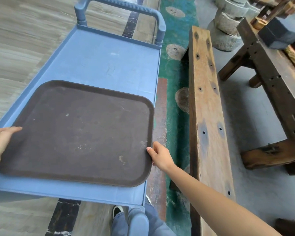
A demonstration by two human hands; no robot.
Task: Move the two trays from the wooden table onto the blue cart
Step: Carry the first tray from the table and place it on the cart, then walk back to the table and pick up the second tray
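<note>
Tray (78,132) lies flat on blue cart (112,53), left hand (0,143) and right hand (160,156) pinching its side rims; I see no second tray, so probably halfway.

Floor, left: pale grey wood-grain planks (15,53), crossed by a dark marbled strip (63,217) that runs from the near edge toward the far side.
Floor, middle: a green painted band (175,68) with round tan fan-like motifs, edged by a worn reddish stripe (160,120).
Floor, right: plain grey, smooth (255,120).
Bench: a long weathered wooden plank (206,103) with dark knots and drilled holes, lying along the green band.
Heavy furniture: dark, rough timber framing (272,77) with thick legs and a cross foot, at right.
Stone: stacked round grey blocks (228,23) at the far right.
Dark box: a grey-black block (279,34) resting on the timber.
Light: soft, even, without hard shadows.
</note>
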